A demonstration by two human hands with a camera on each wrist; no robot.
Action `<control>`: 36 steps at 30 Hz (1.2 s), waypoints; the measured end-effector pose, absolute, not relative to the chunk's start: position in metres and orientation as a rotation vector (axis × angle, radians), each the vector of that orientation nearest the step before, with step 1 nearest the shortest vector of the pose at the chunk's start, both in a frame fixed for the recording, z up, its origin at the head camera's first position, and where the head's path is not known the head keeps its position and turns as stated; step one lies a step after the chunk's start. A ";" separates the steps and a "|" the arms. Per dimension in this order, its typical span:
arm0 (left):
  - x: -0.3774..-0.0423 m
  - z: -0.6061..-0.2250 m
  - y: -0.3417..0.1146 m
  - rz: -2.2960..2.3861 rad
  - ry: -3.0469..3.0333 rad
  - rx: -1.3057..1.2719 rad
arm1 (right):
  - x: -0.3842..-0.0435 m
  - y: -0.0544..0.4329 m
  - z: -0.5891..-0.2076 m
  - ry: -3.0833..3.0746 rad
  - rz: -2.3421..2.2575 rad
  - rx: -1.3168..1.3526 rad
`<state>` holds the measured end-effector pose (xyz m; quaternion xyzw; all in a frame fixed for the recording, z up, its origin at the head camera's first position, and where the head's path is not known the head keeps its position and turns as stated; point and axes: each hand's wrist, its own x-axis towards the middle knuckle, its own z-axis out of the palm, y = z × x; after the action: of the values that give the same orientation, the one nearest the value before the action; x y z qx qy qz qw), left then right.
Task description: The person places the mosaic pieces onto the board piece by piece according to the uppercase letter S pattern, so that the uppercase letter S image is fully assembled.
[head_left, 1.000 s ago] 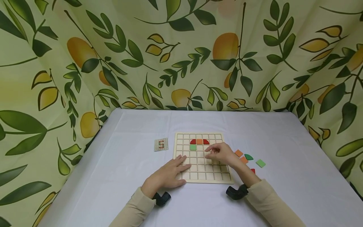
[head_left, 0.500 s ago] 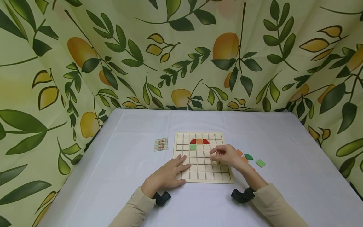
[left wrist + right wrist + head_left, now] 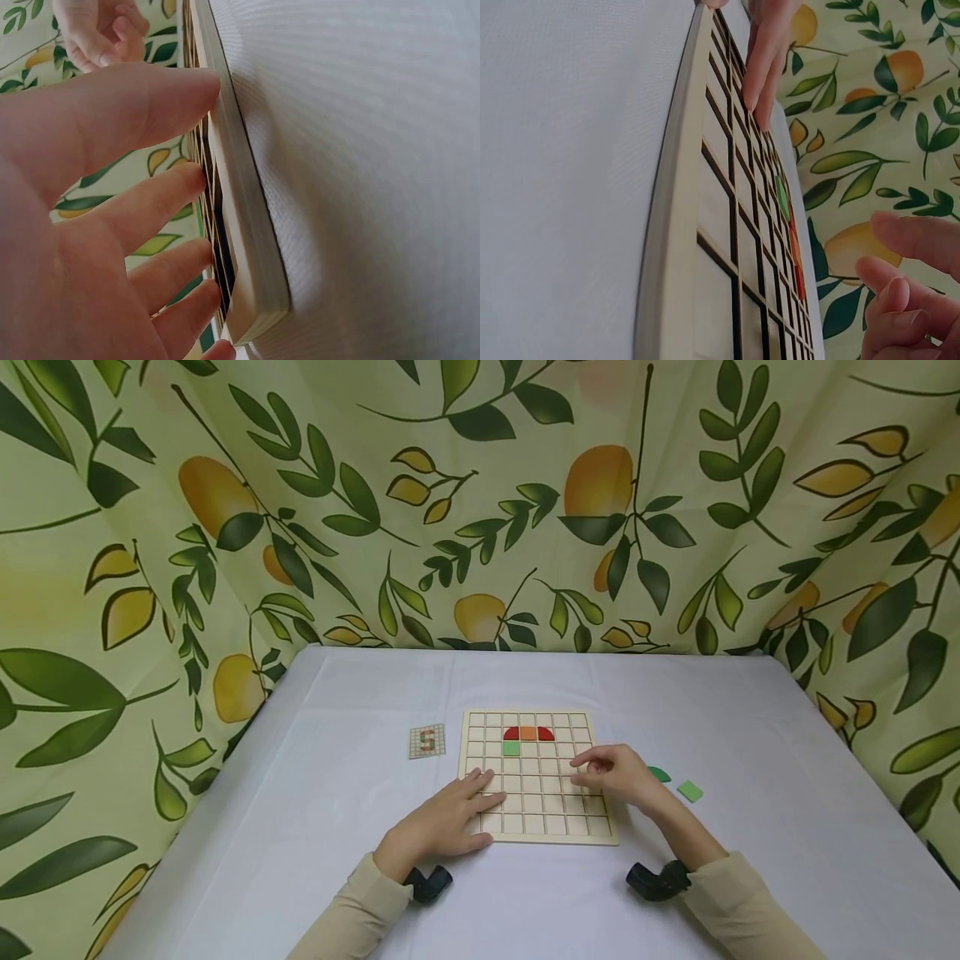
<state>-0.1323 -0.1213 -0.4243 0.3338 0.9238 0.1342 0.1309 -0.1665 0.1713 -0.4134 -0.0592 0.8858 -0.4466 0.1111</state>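
A wooden grid board (image 3: 555, 828) lies on the white table. In its upper part an orange square (image 3: 528, 733) sits between two red rounded pieces, with a light green square (image 3: 512, 748) below the left one. My left hand (image 3: 442, 818) rests spread on the board's lower left, its fingertips touching the edge and grid in the left wrist view. Over the board's right side hovers my right hand (image 3: 618, 772). Its fingers are loosely bent, and the right wrist view shows thumb and forefinger apart with nothing between them.
A small card (image 3: 427, 741) with an S-like pattern lies left of the board. To the right are a dark green rounded piece (image 3: 660, 773), partly hidden by the right hand, and a light green square tile (image 3: 690, 791). A leaf-patterned curtain (image 3: 480, 527) hangs behind.
My right hand has drifted right, away from the coloured row, and now hides the orange and red loose pieces beside the board. The left hand and the pieces on the board have stayed put.
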 end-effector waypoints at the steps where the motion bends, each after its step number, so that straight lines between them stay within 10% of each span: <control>1: -0.132 -0.424 -0.121 0.390 2.683 0.970 | -0.166 0.173 -0.414 2.602 -1.313 -0.169; 36: -0.132 -0.424 -0.120 0.388 2.681 0.943 | -0.157 0.217 -0.414 2.610 -1.287 0.014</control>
<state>-0.1323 -0.1203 -0.4236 0.3255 0.9260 0.1342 0.1361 -0.1568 0.2166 -0.4145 0.0049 0.8909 -0.4393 0.1156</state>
